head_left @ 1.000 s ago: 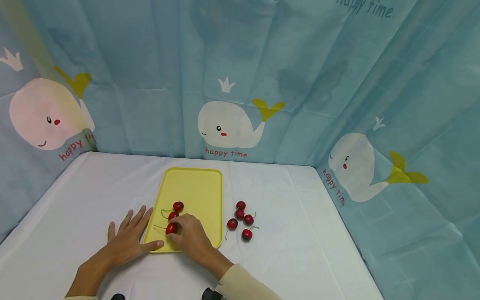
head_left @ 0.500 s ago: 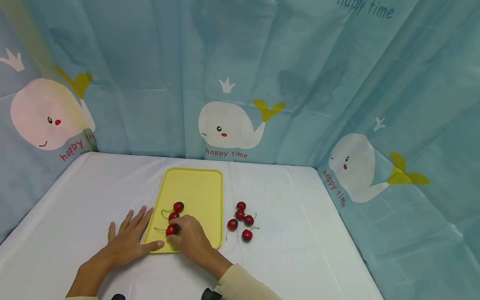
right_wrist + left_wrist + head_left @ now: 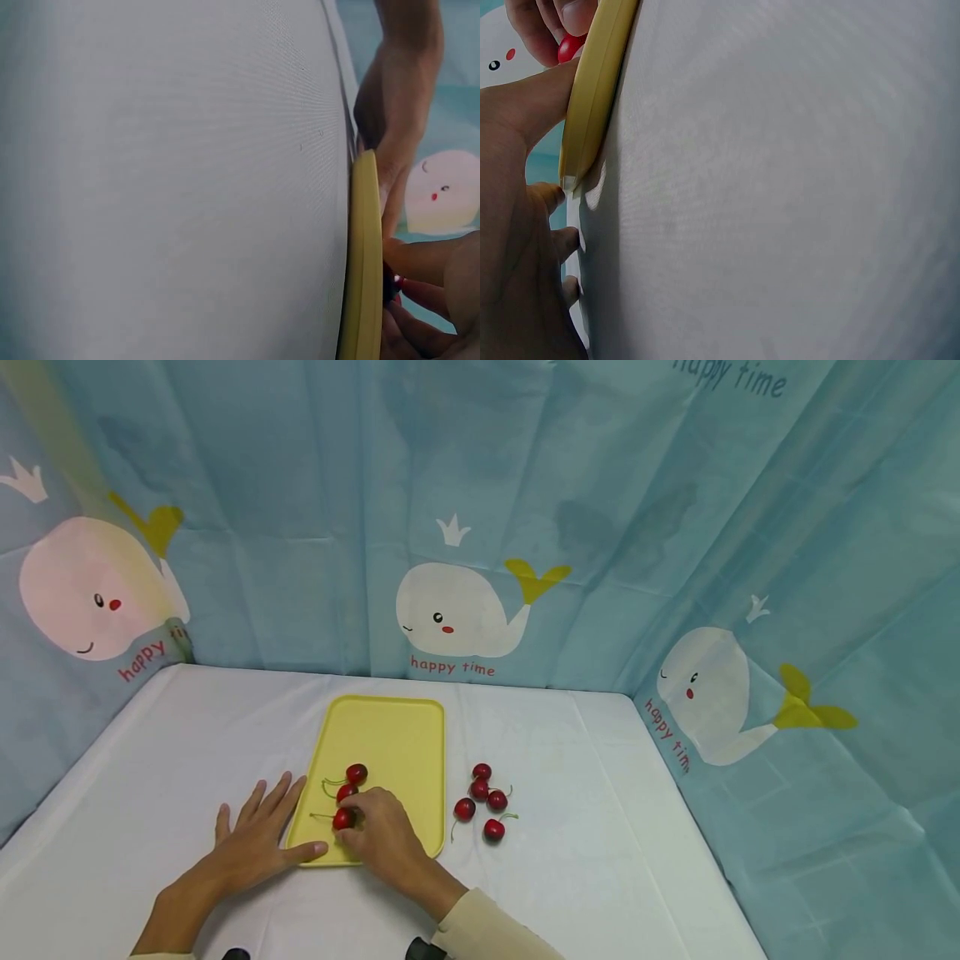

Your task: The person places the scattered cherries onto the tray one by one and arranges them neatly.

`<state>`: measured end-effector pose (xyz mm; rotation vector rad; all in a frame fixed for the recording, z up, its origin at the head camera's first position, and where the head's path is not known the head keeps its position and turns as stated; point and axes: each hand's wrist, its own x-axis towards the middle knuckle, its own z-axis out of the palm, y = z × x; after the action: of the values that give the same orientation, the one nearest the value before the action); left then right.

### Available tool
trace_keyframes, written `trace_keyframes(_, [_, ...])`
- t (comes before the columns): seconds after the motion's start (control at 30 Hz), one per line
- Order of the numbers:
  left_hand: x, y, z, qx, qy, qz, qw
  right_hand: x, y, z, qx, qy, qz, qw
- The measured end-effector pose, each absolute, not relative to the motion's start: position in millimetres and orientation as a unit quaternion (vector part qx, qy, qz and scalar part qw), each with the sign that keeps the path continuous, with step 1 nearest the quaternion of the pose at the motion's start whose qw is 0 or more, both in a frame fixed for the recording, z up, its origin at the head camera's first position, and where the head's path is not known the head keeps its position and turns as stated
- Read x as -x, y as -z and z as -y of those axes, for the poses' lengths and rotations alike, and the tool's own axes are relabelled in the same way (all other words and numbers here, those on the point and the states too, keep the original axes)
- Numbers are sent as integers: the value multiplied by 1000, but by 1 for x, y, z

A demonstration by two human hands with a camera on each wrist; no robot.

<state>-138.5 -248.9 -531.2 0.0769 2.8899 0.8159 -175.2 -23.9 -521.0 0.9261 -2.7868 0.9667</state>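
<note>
My right hand pinches a dark red cherry between thumb and fingers, low over the near part of a yellow tray. The cherry's green stem points left. Just beyond it on the tray lie a second cherry, partly covered by my fingers, and a third cherry, in a rough column. Spread flat, my left hand rests at the tray's near left corner, its thumb over the rim and its fingers on the cloth. In the right wrist view the pinched cherry shows beside the tray's edge.
Right of the tray, several loose cherries lie on the white tablecloth, some with stems. A blue curtain printed with whales stands behind the table and along both sides.
Almost nothing differs. The right hand keeps its pinch on the cherry, which has shifted very slightly on the tray; the left hand stays in place.
</note>
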Motion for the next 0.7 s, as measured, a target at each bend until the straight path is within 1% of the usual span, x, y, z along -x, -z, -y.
trace_keyframes(0.23, [140, 531, 249, -25, -267, -961, 72, 174, 517, 15, -297, -339, 892, 21])
trace_keyframes(0.5, [141, 535, 251, -25, -260, -963, 71, 176, 512, 1, -277, -432, 858, 17])
trace_keyframes(0.7, [140, 535, 250, -24, -260, -963, 69, 177, 505, -15, -258, -474, 842, 11])
